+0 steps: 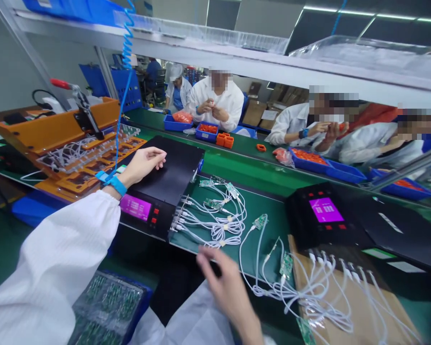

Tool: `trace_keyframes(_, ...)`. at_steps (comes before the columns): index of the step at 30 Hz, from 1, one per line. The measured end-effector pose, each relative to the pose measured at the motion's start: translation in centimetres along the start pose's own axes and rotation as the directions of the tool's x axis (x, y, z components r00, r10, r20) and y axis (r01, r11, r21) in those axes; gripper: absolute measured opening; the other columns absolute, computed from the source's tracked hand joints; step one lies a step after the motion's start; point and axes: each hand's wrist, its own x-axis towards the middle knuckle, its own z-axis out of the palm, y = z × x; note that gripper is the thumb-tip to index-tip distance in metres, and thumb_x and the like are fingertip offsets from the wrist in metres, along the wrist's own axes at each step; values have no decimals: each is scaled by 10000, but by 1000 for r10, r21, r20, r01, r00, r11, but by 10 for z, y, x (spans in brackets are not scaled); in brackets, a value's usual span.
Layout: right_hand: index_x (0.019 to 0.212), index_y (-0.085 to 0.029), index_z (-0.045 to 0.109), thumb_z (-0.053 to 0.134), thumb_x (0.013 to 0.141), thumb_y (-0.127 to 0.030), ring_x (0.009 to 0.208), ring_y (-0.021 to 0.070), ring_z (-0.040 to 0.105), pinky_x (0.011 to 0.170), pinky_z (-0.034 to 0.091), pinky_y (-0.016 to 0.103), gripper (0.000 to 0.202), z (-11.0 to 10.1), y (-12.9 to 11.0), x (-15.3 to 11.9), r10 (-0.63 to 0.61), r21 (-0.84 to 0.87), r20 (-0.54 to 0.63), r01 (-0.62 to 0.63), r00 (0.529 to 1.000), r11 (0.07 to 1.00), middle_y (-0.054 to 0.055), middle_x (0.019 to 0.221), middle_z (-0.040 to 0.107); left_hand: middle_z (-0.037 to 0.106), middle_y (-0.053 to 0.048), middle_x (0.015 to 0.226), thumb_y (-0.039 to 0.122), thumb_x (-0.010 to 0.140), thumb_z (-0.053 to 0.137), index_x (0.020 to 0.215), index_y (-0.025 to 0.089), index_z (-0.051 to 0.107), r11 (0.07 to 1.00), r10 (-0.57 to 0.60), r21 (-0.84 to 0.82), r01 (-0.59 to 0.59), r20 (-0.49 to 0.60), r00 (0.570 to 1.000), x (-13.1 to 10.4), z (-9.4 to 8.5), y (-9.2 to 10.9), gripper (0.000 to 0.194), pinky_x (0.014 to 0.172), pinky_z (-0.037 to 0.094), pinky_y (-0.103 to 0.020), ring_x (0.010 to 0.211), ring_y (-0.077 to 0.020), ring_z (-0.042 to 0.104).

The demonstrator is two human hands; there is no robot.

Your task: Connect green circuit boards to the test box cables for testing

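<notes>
My left hand (143, 165) is above the top of a black tester box (172, 167) with a lit pink screen (135, 207). Its fingers are curled together, with nothing visible in them. A blue wrist strap (111, 182) with a coiled cord circles that wrist. Lower down, my right hand (224, 282) is over my lap by the bench's front edge, thumb and fingers apart, slightly blurred and holding nothing. Just beyond it, white cables (222, 230) run from the box's side to several green circuit boards (232, 190) on the green mat.
An orange clamp fixture (89, 158) with a red-handled toggle stands at left. At right are a second black tester (316, 211) and tangled white cables (323, 302) on cardboard. A board tray (107, 306) sits below. Co-workers sit across, behind blue bins (206, 136) of orange parts.
</notes>
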Motion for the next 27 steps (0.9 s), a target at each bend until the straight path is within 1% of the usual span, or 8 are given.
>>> trace_keyframes(2,1228,-209,720,491,1041,-421,1120,275,721,1040,551,438,363,-20,-14,58,-142,-177,-183,110,973,978,126,1190,764,680,-1,708,357,837,837,807,209,709,1000,-13,-6,13,-3,1000,1,0,0,198,603,428,-301,617,-158,585)
trace_keyframes(4,1232,-164,702,499,1035,-345,1111,288,708,1003,551,440,335,-27,-8,112,-196,-359,-227,105,954,927,157,1172,751,667,15,696,269,893,794,826,185,690,1000,-30,3,30,-16,999,3,0,0,150,606,434,-282,612,-133,581)
trace_keyframes(10,1173,-83,734,704,839,-123,1075,321,716,946,524,404,337,-10,35,191,-20,-656,-1,14,1000,754,211,1092,773,660,1,701,128,942,675,847,155,645,995,-76,52,86,-172,982,-13,13,12,103,598,483,-236,621,-107,619)
trace_keyframes(12,1127,-107,756,685,842,-155,1030,327,721,892,531,406,297,-7,48,195,-47,-682,2,36,999,731,198,1050,781,684,-19,763,164,954,657,874,170,645,1000,-18,-8,17,-301,953,-38,36,20,81,654,516,-229,711,-121,657)
trace_keyframes(15,1012,-142,777,588,881,-235,987,322,711,881,535,426,248,-12,61,191,-193,-640,21,162,981,751,175,997,780,720,-59,872,278,1001,599,951,201,657,993,69,-94,-76,-67,995,-87,92,29,109,698,557,-288,765,-165,690)
trace_keyframes(19,1008,-189,746,491,920,-341,1003,296,687,895,545,431,310,-32,57,168,-404,-456,-39,343,914,821,145,1052,751,668,-141,1149,312,929,687,1105,223,636,996,64,54,-70,103,993,-139,157,30,204,931,569,-405,1036,-274,689)
trace_keyframes(22,1024,-200,707,493,928,-382,987,296,684,880,550,439,297,-45,44,146,-421,-443,-182,308,889,842,146,1061,723,567,-216,1288,387,941,652,1245,184,544,986,-70,156,51,117,991,-150,175,21,381,962,552,-481,1119,-349,666)
trace_keyframes(27,1078,-200,645,458,952,-397,955,296,725,838,559,412,300,-46,33,122,-335,-448,-273,189,902,874,164,1045,753,610,-204,1172,465,1015,523,1058,203,503,972,-167,184,149,87,982,-143,177,2,266,944,519,-480,1087,-347,659)
